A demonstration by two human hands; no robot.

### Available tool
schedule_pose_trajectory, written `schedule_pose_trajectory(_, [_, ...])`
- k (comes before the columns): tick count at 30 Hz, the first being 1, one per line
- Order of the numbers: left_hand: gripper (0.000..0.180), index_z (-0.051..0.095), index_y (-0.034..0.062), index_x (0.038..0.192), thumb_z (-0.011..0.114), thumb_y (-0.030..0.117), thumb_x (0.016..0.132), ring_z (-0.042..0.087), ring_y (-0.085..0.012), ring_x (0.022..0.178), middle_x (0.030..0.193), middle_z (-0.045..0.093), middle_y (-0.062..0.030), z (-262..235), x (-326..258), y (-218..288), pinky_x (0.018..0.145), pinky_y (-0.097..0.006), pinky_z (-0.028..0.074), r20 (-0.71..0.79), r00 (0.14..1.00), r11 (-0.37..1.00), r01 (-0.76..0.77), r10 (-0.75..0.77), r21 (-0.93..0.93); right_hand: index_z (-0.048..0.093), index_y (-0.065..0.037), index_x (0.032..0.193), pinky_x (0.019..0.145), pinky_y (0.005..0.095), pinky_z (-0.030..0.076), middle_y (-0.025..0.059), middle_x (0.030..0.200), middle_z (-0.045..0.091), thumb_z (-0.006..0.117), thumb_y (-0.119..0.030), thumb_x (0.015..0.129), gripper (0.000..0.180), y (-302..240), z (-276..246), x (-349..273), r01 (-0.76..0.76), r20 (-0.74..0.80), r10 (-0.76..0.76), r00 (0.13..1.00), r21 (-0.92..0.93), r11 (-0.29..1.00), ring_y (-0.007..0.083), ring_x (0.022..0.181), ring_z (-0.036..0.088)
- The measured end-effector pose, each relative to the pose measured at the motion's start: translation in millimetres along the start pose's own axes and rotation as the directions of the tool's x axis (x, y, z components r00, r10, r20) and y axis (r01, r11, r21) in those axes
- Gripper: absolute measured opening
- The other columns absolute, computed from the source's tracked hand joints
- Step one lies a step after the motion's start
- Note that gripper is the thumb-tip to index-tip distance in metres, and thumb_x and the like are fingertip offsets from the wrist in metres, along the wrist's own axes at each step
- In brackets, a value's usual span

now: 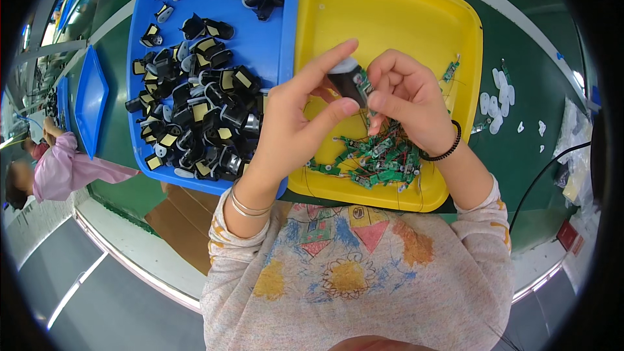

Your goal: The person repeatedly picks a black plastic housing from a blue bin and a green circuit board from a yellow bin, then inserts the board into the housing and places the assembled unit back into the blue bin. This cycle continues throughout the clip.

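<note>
Above the yellow tray (383, 0), my left hand (289, 117) grips a small black plastic housing (344, 84) with a pale grey end, between thumb and fingers. My right hand (413, 101) pinches a narrow green circuit board (363, 82) against the housing's right side; its fingertips partly cover the board. Whether the board sits inside the housing or beside it, I cannot tell. Under my hands, a heap of green circuit boards (383, 159) with thin wires lies in the tray. One more board (450, 69) rests near the tray's right wall.
Left of the yellow tray, a blue tray (291, 19) holds many black housings (208, 101) with cream pads. White oval pieces (497, 101) lie on the green table at right, near a black cable (546, 172) and clear plastic bags (572, 133). A person in pink (71, 169) is far left.
</note>
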State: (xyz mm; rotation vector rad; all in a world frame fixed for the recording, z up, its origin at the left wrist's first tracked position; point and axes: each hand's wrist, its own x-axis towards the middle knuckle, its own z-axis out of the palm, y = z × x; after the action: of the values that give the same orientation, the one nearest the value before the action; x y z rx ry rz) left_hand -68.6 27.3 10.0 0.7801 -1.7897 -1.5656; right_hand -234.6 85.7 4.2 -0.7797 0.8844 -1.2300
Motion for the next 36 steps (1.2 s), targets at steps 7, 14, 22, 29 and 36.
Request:
schedule_pose_trajectory(7, [0.050,0.048,0.0061,0.122,0.062,0.005,0.074,0.056,-0.0128,0.070,0.097,0.060,-0.0113,-5.2,-0.6,0.1,0.066,-0.024,0.046,0.055,0.998,0.993,-0.007,0.000,0.119,0.051,-0.001,0.084,0.049,0.0173,0.045,0.0008,0.068,0.055,0.060,-0.008,0.080,0.013,-2.0,-2.3,0.3,-0.051,0.061,0.055,0.997,-0.072,0.996,0.0066,0.053,0.055])
schedule_pose_trajectory(14, [0.049,0.040,-0.0051,0.123,0.052,-0.001,0.075,0.050,-0.0185,0.104,0.120,0.049,-0.0170,-3.3,-0.5,2.8,0.083,-0.027,0.042,0.106,0.992,0.979,0.087,-0.069,-0.183,0.053,-0.003,0.075,0.047,0.0235,0.043,0.0015,0.066,0.054,0.063,-0.004,0.074,0.011,3.2,5.0,-5.0,0.185,0.016,-0.225,0.974,-0.627,0.757,0.0082,0.052,0.054])
schedule_pose_trajectory(22, [0.044,0.047,-0.0069,0.114,0.045,-0.003,0.070,0.049,-0.0241,0.109,0.120,0.047,-0.0183,-1.6,0.9,2.2,0.093,-0.033,0.036,0.103,0.995,0.966,0.044,-0.018,-0.255,0.055,-0.004,0.075,0.047,0.0253,0.042,0.0049,0.063,0.054,0.065,-0.006,0.071,0.011,6.2,12.7,-4.8,0.411,0.201,-0.498,0.844,-0.838,0.359,0.0159,0.050,0.054])
schedule_pose_trajectory(29, [0.041,0.046,-0.0057,0.117,0.052,0.002,0.077,0.054,-0.0181,0.100,0.117,0.051,-0.0141,-6.0,-0.4,17.4,0.086,-0.029,0.042,0.108,0.982,0.988,0.152,-0.154,0.026,0.054,-0.001,0.078,0.047,0.0214,0.043,-0.0002,0.064,0.052,0.063,-0.004,0.076,0.010,3.7,7.6,-7.5,0.093,-0.018,-0.110,0.994,-0.411,0.907,0.0063,0.055,0.054])
schedule_pose_trajectory(36, [0.043,0.046,-0.0032,0.118,0.058,0.004,0.078,0.055,-0.0155,0.095,0.116,0.051,-0.0120,-5.3,-1.5,7.8,0.084,-0.027,0.043,0.102,0.993,0.977,0.070,-0.050,-0.202,0.053,0.001,0.082,0.053,0.0194,0.046,-0.0008,0.066,0.052,0.061,-0.002,0.078,0.010,5.2,7.1,-5.7,0.102,0.009,-0.103,0.995,-0.254,0.962,0.0058,0.060,0.055])
